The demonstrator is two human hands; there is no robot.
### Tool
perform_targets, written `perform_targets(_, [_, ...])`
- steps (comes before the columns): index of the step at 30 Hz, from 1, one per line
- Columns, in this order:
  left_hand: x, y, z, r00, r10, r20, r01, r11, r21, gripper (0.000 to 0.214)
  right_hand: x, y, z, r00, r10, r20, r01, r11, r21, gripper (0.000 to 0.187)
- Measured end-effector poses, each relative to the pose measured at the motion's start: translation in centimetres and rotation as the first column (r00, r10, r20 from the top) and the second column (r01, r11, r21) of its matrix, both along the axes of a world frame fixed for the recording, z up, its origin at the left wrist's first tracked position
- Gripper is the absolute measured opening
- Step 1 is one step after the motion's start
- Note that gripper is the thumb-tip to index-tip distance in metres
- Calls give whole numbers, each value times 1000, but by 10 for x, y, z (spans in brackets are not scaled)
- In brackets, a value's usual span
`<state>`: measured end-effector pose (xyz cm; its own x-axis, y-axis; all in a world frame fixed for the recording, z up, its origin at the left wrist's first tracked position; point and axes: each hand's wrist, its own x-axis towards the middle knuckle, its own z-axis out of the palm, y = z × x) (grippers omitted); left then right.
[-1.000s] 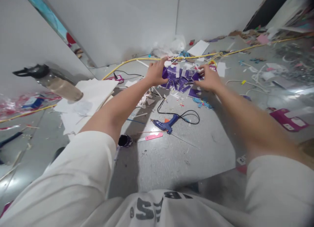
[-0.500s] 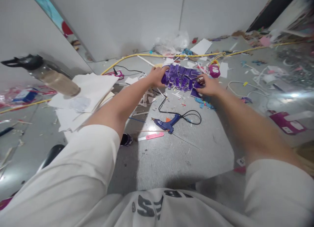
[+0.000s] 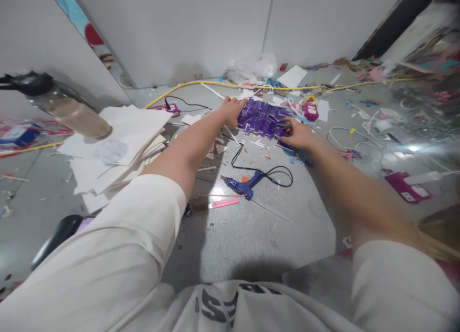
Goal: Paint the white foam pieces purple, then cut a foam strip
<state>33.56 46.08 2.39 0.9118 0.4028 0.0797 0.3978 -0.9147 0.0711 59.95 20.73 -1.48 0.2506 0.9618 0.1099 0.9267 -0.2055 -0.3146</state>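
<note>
A purple piece made of many small overlapping tiles or scales (image 3: 261, 117) is held between my hands over the far part of the floor. My left hand (image 3: 232, 111) is closed on its left end, fingers over the edge. My right hand (image 3: 299, 133) grips its lower right end, thumb and fingers closed together. Under the right hand, a blue cut-out shape (image 3: 295, 155) is partly hidden. Closer to me lies a blue hot glue gun (image 3: 244, 184) with a looped black cord, beside a pink-handled cutter (image 3: 225, 202).
Stacked white sheets (image 3: 104, 164) lie at left, with a bottle (image 3: 77, 116) on them. A yellow cable (image 3: 187, 84) runs along the back, near a crumpled clear bag (image 3: 251, 71). Magenta power blocks (image 3: 408, 186) and white cords lie at right among paper scraps.
The purple piece has tilted between my hands, so its rows show at a flatter angle. Both hands keep hold of it. The whole view has shifted slightly.
</note>
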Motion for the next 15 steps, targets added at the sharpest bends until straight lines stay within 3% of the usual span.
perform_targets(3, [-3, -6, 5, 1000, 4, -11, -4, 1000, -31, 136, -10, -1, 6, 998, -49, -38, 47, 997, -56, 91])
perform_targets(6, [-14, -14, 21, 997, 58, 43, -56, 998, -36, 135, -18, -7, 16, 997, -51, -58, 49, 999, -22, 87])
perform_targets(9, [-36, -19, 52, 988, 124, 93, -122, 992, -31, 133, -27, -20, 29, 998, -34, -50, 35, 999, 18, 83])
perform_targets(11, [-60, -21, 78, 983, 154, 97, -152, 988, -29, 119, -35, -29, 38, 999, -13, -31, 15, 999, 47, 79])
perform_targets(13, [-94, -24, 105, 976, 182, 119, -181, 983, -24, 96, -47, -38, 46, 1000, 30, 3, -30, 995, 92, 71])
perform_targets(15, [-138, -31, 131, 966, 219, 140, -218, 976, -23, 91, -64, -45, 55, 993, 111, 43, -116, 982, 150, 60])
